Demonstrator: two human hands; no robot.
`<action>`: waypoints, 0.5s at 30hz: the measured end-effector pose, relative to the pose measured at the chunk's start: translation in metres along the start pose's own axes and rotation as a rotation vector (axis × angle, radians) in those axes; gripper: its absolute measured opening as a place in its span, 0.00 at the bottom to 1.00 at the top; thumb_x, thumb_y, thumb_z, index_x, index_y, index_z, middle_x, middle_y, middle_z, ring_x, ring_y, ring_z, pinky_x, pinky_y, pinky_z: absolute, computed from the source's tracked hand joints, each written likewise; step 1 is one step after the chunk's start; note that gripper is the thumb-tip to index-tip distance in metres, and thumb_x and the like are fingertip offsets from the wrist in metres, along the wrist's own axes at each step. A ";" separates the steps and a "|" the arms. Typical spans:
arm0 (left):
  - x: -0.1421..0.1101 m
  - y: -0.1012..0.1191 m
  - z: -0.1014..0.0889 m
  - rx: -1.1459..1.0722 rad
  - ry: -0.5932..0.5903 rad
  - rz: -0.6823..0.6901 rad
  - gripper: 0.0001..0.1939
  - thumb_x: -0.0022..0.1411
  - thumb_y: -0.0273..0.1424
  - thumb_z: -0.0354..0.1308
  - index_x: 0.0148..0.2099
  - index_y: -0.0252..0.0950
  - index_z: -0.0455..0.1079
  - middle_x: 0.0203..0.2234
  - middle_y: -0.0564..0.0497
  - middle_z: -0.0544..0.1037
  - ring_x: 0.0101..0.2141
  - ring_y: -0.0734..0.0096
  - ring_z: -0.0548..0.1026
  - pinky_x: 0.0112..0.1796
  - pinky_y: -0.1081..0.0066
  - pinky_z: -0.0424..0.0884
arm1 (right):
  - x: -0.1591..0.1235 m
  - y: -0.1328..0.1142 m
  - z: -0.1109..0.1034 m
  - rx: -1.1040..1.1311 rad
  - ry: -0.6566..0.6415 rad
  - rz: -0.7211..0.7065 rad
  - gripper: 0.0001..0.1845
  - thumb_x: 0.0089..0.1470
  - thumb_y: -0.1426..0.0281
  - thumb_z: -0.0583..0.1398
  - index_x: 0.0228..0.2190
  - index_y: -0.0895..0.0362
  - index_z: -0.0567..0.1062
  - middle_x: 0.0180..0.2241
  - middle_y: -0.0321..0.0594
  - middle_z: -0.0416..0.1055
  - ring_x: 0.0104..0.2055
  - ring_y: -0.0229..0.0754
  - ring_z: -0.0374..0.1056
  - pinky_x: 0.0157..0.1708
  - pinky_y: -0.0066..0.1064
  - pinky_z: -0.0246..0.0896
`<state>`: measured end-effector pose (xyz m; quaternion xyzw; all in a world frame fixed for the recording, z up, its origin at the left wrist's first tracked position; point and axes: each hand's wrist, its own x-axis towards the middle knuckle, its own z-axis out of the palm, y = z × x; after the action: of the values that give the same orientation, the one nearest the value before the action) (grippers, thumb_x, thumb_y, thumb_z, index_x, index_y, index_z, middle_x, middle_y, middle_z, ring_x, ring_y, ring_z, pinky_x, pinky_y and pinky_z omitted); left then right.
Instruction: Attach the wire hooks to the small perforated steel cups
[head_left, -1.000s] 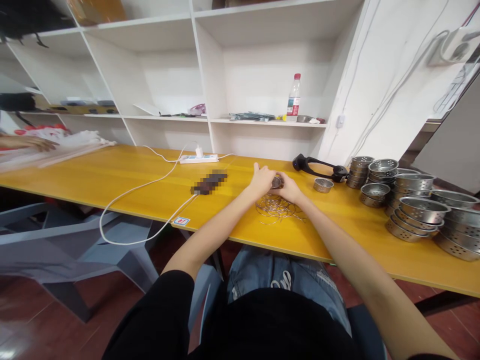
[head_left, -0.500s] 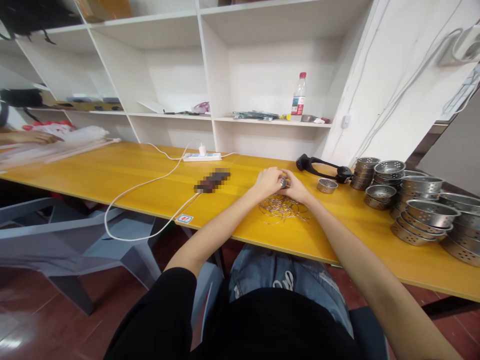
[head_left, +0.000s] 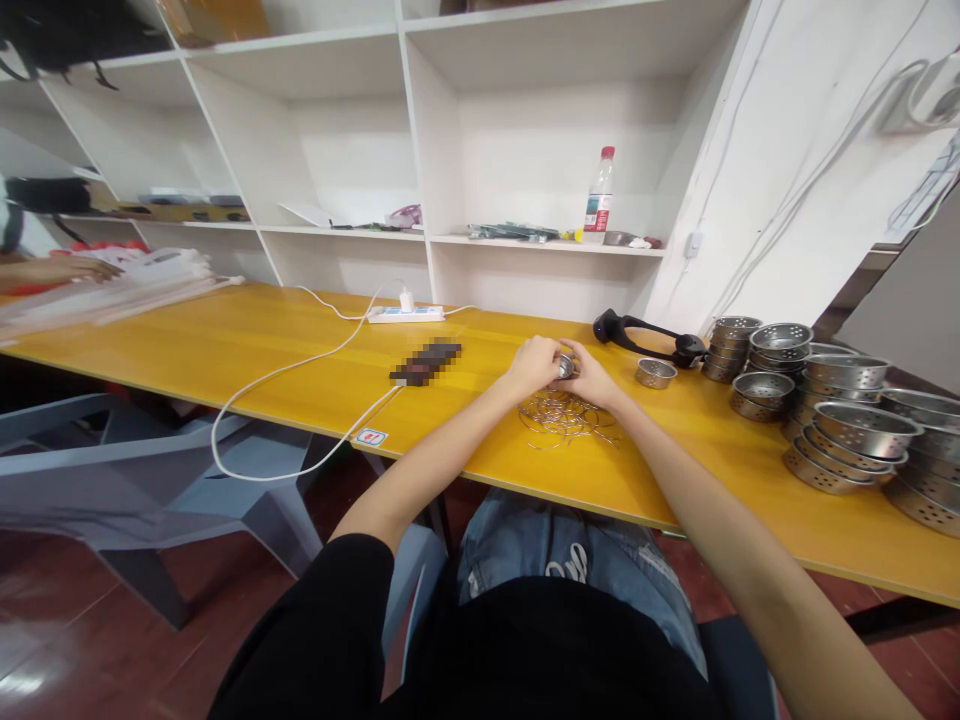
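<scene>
- Cup (head_left: 566,368), small and metal, sits between both hands at the far edge of the wire (head_left: 564,424); whether it touches the table (head_left: 431,405) cannot be told.
- Left hand (head_left: 535,364) pinches the cup from one side, its fingers bent over, just beyond the wire.
- Right hand (head_left: 589,376) grips the cup's other side, thumb and fingers curled, also at the wire's far edge.
- Dish (head_left: 656,374), holed and metal, stands alone to the right of the wire.
- Headset (head_left: 651,338), black, lies beyond the wire, to its right.
- Stacks (head_left: 851,440) of holed metal dishes stand well right of the wire.
- Power strip (head_left: 406,315) lies beyond the wire, to its left.
- Co-worker's hand (head_left: 94,269) rests over white plastic (head_left: 169,275), far left of the wire.
</scene>
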<state>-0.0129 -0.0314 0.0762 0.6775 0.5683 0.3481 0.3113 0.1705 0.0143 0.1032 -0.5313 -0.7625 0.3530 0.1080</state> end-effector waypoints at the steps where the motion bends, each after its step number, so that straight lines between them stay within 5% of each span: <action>1: 0.001 -0.001 0.001 -0.001 0.000 -0.006 0.17 0.66 0.26 0.54 0.46 0.35 0.85 0.42 0.39 0.86 0.43 0.56 0.83 0.45 0.64 0.76 | 0.000 0.000 0.000 -0.007 0.000 0.000 0.57 0.37 0.71 0.78 0.67 0.52 0.64 0.53 0.44 0.72 0.49 0.50 0.77 0.56 0.48 0.75; 15: 0.002 -0.003 0.006 0.017 0.044 -0.040 0.16 0.69 0.32 0.55 0.49 0.40 0.85 0.45 0.43 0.87 0.47 0.56 0.83 0.48 0.63 0.76 | 0.000 -0.001 0.001 -0.052 0.023 -0.015 0.56 0.35 0.71 0.79 0.65 0.52 0.67 0.52 0.44 0.75 0.48 0.50 0.77 0.56 0.48 0.75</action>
<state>-0.0092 -0.0286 0.0707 0.6608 0.5912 0.3519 0.3000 0.1690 0.0140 0.1026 -0.5322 -0.7741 0.3263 0.1054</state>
